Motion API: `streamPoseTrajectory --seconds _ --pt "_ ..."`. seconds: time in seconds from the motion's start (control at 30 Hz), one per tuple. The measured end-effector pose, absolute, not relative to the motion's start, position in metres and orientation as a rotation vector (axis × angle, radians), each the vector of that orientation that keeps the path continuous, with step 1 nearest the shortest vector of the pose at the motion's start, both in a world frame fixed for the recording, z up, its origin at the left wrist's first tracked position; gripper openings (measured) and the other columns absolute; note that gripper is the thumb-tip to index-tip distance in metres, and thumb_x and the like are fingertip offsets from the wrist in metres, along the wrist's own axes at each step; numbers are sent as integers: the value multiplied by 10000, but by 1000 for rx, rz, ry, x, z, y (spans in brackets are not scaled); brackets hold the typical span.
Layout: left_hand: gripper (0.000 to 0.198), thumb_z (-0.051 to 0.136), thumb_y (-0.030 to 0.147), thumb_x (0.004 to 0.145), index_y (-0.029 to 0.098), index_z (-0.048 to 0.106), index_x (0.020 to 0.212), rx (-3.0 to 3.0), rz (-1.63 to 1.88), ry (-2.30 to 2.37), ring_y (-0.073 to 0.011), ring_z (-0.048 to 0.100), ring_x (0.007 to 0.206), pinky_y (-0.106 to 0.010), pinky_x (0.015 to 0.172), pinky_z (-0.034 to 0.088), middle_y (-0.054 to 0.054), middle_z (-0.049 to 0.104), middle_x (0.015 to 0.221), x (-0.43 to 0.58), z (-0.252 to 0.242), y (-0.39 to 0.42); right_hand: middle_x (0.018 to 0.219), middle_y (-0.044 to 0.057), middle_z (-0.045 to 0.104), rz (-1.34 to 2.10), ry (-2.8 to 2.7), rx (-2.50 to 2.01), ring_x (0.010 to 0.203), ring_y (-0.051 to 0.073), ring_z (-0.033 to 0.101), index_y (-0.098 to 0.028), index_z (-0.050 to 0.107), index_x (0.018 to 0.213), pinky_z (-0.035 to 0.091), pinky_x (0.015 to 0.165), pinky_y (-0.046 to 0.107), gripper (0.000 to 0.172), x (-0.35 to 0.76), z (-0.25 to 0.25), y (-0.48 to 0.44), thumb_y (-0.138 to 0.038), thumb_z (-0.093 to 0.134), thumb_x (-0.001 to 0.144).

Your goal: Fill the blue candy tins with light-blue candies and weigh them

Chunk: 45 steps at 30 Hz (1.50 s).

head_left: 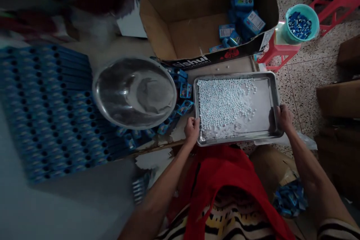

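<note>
A rectangular metal tray (267, 82) is held level in front of me, over the table's near edge. Small white round pellets (222, 103) and white powder cover its left and middle part. My left hand (191, 129) grips the tray's near left corner, fingers curled over the rim. My right hand (283, 117) grips the near right corner the same way. A large empty metal bowl (135, 92) dusted with powder sits just left of the tray.
Rows of small blue containers (47, 108) fill the table's left side. An open cardboard box (197, 18) holding blue packets stands behind the tray. A teal tub (300, 22) of blue pieces rests on a red stool (277, 50). Cartons line the right.
</note>
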<state>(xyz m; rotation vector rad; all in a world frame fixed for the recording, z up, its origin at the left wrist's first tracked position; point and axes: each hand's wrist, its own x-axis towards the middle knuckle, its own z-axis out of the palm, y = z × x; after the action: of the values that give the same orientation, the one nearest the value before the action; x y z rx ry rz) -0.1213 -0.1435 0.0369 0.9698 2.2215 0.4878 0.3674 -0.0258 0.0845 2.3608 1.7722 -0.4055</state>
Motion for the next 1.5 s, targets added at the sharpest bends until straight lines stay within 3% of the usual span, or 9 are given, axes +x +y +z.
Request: streamPoseTrajectory --seconds 0.1,0.23,0.37,0.53,0.77,1.03,1.27,1.37,1.5 --pt "139 579 378 979 246 564 939 989 439 2225 -267 678 852 -348 801 512 -66 707 892 -122 32 -141 1079 198 793 -400 1755 2353 868 282 689 -125 670 1381 410 769 360 503 364 76 -12 -465 425 1102" --pt "252 651 300 947 199 670 1176 1190 458 2222 -369 662 1230 -471 1085 511 -190 708 1255 -115 44 -123 1019 215 779 -329 1807 2347 921 332 694 -120 675 1383 474 832 426 530 347 84 -6 -492 442 1086" --pt "384 462 327 1084 158 645 1377 1551 712 2055 -360 596 1387 -521 1254 427 -230 652 1398 -98 36 -49 1275 226 722 -199 2178 2370 1226 366 617 -169 692 1328 470 1087 520 442 295 87 8 -467 479 1081" --pt "450 506 405 1078 107 602 1401 1362 910 2149 -412 417 1570 -611 1337 293 -312 490 1589 -81 -10 49 1501 223 604 -578 2342 2380 1414 331 517 -160 619 1412 402 1234 533 436 217 42 75 -418 457 1101" --pt "532 572 571 1049 135 633 1348 1162 1031 2347 -479 373 1544 -716 1307 239 -311 478 1590 -62 -35 72 1685 257 442 -581 2220 2690 1577 429 347 -137 565 1523 257 1291 692 561 127 -12 103 -488 479 1095" --pt "321 476 394 1095 218 742 1134 1603 1002 1804 -305 640 1307 -513 1230 468 -160 728 1296 -51 -24 39 1497 103 686 -1136 2731 1892 1417 281 565 -261 722 1331 414 1288 527 396 123 7 61 -351 387 1141" --pt "500 526 492 1086 202 657 1471 1455 912 2110 -394 375 1634 -631 1376 228 -185 532 1664 -84 -29 31 1821 220 267 -547 2278 2476 1737 407 102 -163 436 1682 205 1336 747 700 153 0 45 -550 459 1100" --pt "571 553 514 1073 199 599 1546 1439 909 2119 -430 315 1656 -693 1378 135 -196 475 1712 -63 -35 34 1840 185 245 -793 2321 2380 1747 381 61 -178 419 1696 165 1362 734 687 120 -9 40 -531 436 1107" --pt "509 482 510 1099 177 653 1445 1475 1004 1911 -367 507 1512 -586 1342 319 -215 621 1542 -39 -37 39 1799 137 364 -1053 2391 2401 1729 341 170 -207 485 1651 177 1387 688 619 85 -13 40 -486 357 1114"
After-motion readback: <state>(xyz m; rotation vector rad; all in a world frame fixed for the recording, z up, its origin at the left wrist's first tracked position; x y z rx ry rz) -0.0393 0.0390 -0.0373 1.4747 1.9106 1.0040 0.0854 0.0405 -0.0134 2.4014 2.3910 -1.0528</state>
